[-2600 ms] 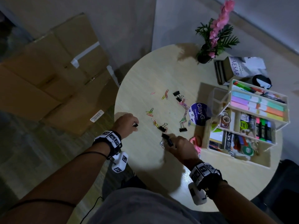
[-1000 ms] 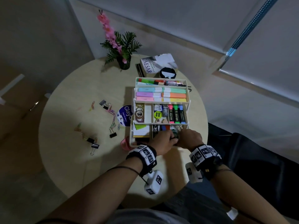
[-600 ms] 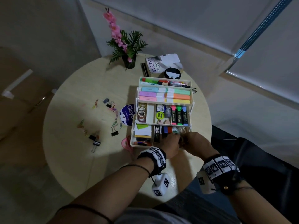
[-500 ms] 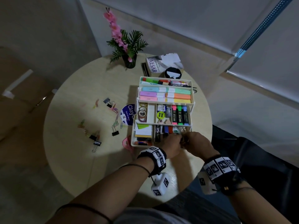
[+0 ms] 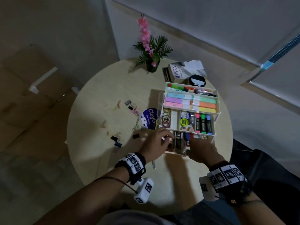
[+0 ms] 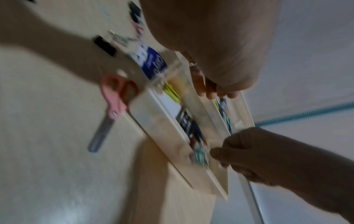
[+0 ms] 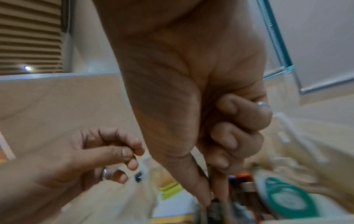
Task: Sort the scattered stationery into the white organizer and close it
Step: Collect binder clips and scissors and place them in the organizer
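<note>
Reaching into the near bottom tray of the white organizer (image 5: 216, 101), at the table's (image 5: 97, 159) right edge: right hand (image 5: 203, 151) pinching a small dark item, perhaps a binder clip; left hand (image 5: 155, 143) loosely curled, seemingly holding nothing. Remaining binder clips (image 5: 117, 141) and paper clips lying light, stiff, springy toward the left edge; best pinched by the wire handles. Reading "ClayG" on the blue tub (image 5: 148, 118), "CAESAR" on the book (image 5: 177, 70)

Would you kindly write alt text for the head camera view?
Both hands, left hand and right hand, reach into the front tray of an open white organizer on a round table. Paper clips and binder clips lie scattered left of it.
</note>
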